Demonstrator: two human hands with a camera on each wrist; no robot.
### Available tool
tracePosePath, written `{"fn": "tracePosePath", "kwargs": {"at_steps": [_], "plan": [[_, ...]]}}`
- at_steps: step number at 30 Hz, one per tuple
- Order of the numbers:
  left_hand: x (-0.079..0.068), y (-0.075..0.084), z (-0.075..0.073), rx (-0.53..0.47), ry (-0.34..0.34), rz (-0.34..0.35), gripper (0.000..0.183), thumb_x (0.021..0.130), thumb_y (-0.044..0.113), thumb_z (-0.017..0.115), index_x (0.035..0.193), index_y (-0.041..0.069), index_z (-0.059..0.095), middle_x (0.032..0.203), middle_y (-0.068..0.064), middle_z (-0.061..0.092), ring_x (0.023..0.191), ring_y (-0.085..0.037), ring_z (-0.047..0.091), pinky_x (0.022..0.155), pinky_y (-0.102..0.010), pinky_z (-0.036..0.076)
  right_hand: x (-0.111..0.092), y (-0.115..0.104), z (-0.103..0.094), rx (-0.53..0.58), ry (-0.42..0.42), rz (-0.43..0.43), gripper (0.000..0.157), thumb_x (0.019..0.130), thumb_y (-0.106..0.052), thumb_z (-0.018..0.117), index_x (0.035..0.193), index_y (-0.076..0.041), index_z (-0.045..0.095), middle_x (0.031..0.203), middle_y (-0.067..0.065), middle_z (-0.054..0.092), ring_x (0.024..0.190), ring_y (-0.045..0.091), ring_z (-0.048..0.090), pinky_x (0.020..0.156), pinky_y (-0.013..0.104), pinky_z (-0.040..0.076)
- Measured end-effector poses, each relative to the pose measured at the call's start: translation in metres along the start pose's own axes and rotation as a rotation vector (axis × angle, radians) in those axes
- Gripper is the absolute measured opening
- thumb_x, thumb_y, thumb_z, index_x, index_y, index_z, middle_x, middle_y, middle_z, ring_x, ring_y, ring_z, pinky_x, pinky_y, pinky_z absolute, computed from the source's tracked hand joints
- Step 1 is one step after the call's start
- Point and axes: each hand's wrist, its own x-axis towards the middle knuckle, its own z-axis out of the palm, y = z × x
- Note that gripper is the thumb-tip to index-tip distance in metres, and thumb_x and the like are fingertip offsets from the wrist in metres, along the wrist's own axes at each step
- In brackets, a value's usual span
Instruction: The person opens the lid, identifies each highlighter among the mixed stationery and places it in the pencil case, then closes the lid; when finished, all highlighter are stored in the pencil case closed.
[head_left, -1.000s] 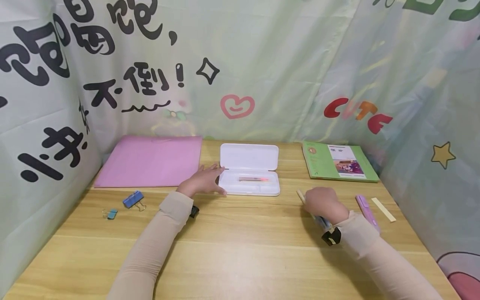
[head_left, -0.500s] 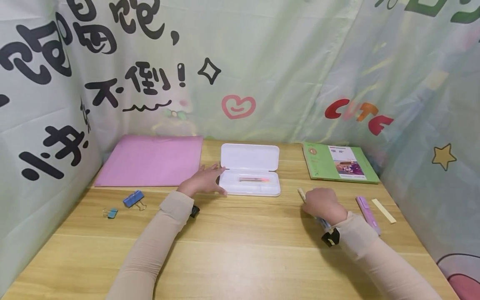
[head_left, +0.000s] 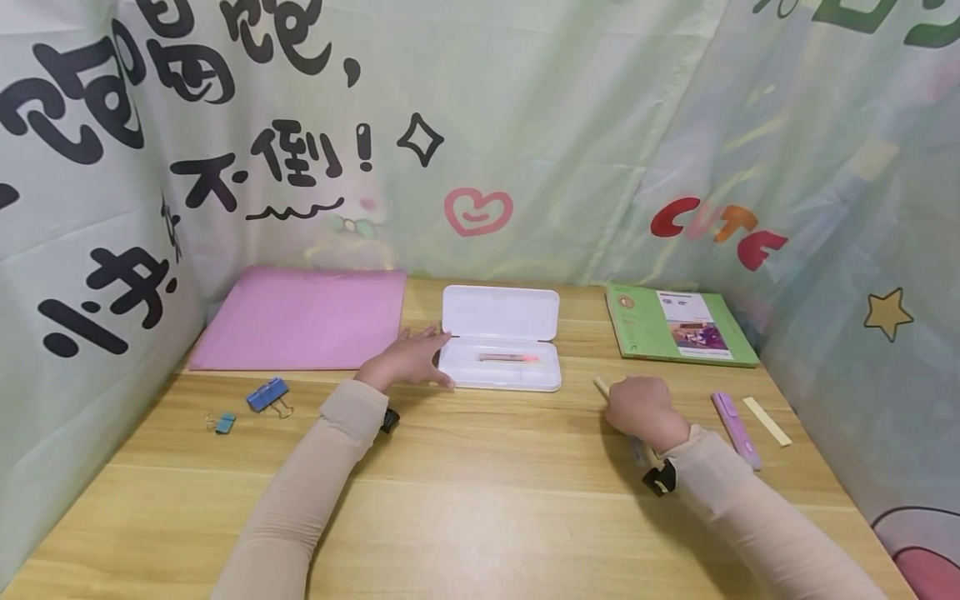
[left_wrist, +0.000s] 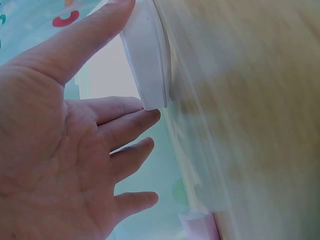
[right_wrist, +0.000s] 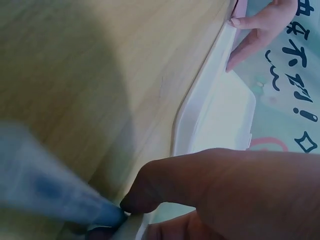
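A white pencil case [head_left: 498,380] lies with its lid raised, a slim pen with a pinkish-orange end [head_left: 510,358] inside. My left hand [head_left: 405,360] touches the case's left end, thumb at the near corner and fingers toward the hinge. In the left wrist view the palm of this left hand [left_wrist: 65,150] is bare and its fingers are fairly straight. Further right, my right hand [head_left: 647,412] grips a slim pen-like thing, its cream end [head_left: 601,387] poking out ahead. A blurred bluish, see-through barrel [right_wrist: 50,180] trails from the grip; whether these are one piece or two I cannot tell.
A pink folder-like sheet [head_left: 307,321] lies at the back left, near a blue binder clip [head_left: 267,395] and a small teal one [head_left: 224,423]. A green book [head_left: 637,325], a slim purple thing [head_left: 737,429] and a cream strip [head_left: 767,421] lie on the right.
My left hand and the case stay put. My right hand shifts very slightly left, and the bluish barrel below it turns a little, so less of it shows in the head view.
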Motion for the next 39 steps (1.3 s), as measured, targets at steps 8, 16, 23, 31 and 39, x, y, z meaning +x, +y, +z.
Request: {"fn": "tracePosePath", "kwargs": {"at_steps": [8, 16, 23, 31, 39], "plan": [[-0.003, 0.001, -0.002, -0.016, 0.0, -0.002, 0.095, 0.064, 0.057, 0.063, 0.139, 0.016, 0.021, 0.143, -0.008, 0.014, 0.13, -0.02, 0.003, 0.101, -0.048, -0.008, 0.0, 0.002, -0.004, -0.02, 0.127, -0.024, 0.029, 0.074, -0.023, 0.054, 0.049, -0.012, 0.045, 0.047, 0.002, 0.042, 0.041, 0.017, 0.042, 0.035, 0.033, 0.034], [-0.005, 0.002, -0.002, -0.013, 0.0, -0.013, 0.094, 0.066, 0.055, 0.064, 0.139, 0.016, 0.021, 0.142, -0.007, 0.014, 0.13, -0.021, 0.003, 0.101, -0.047, -0.008, 0.012, -0.013, -0.019, -0.047, 0.333, -0.117, 0.028, 0.081, -0.009, 0.05, 0.054, -0.011, 0.044, 0.046, -0.001, 0.038, 0.04, 0.016, 0.038, 0.031, 0.033, 0.033], [-0.003, 0.002, -0.001, 0.006, 0.0, -0.021, 0.094, 0.066, 0.056, 0.063, 0.139, 0.016, 0.019, 0.142, -0.006, 0.015, 0.13, -0.02, 0.003, 0.1, -0.047, -0.009, 0.036, -0.036, -0.028, -0.042, 0.411, -0.259, 0.005, 0.077, -0.004, 0.054, 0.073, -0.008, 0.054, 0.059, 0.002, 0.045, 0.048, 0.015, 0.042, 0.033, 0.031, 0.034], [-0.002, 0.001, -0.001, 0.011, -0.008, -0.021, 0.099, 0.062, 0.062, 0.06, 0.139, 0.017, 0.018, 0.142, -0.005, 0.015, 0.13, -0.019, 0.003, 0.1, -0.048, -0.009, 0.071, -0.059, -0.019, -0.079, 0.46, -0.363, 0.01, 0.077, -0.004, 0.055, 0.085, -0.007, 0.051, 0.057, 0.0, 0.04, 0.04, 0.012, 0.035, 0.029, 0.026, 0.028], [0.001, 0.0, 0.0, 0.057, -0.013, -0.026, 0.099, 0.063, 0.063, 0.059, 0.14, 0.017, 0.017, 0.142, -0.005, 0.014, 0.13, -0.017, 0.004, 0.101, -0.047, -0.007, 0.082, -0.071, -0.014, -0.141, 0.536, -0.407, 0.01, 0.081, -0.017, 0.057, 0.082, -0.008, 0.056, 0.061, 0.002, 0.042, 0.043, 0.011, 0.037, 0.03, 0.025, 0.029]]}}
